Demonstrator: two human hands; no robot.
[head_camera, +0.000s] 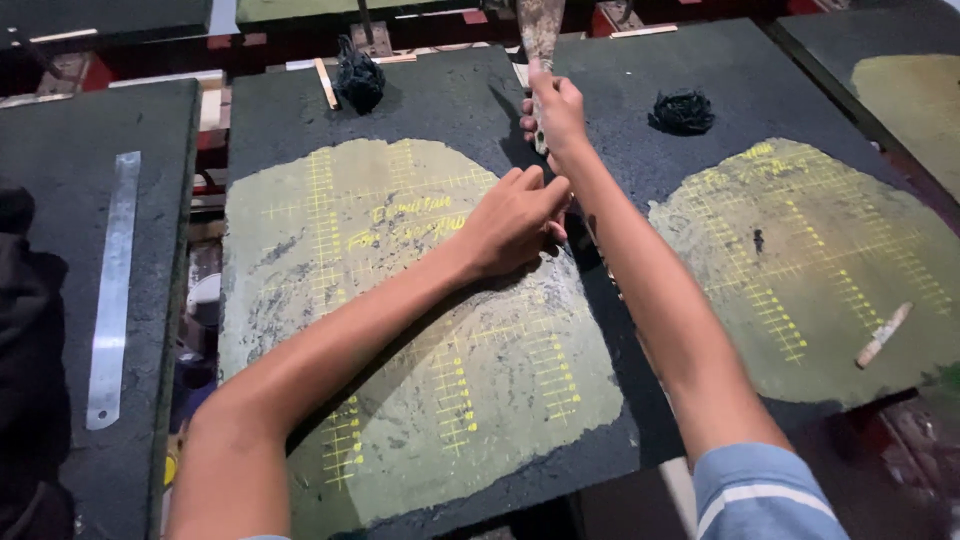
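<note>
Gripping a worn, paint-crusted squeegee handle (540, 40) at twelve o'clock with right hand (553, 112) fingers curled shut, left hand (515, 222) fingertips pinching together at the centre board's (300, 110) right edge, risking slippage into the gap.

- No packages, signs or screens show here.
- The nearest to a label is a yellow ruled grid with handwriting (420, 225), printed on the pale worn patch of the dark board just under the left hand.
- A second yellow grid (790, 250) marks the neighbouring board, right of the right hand's grip.
</note>
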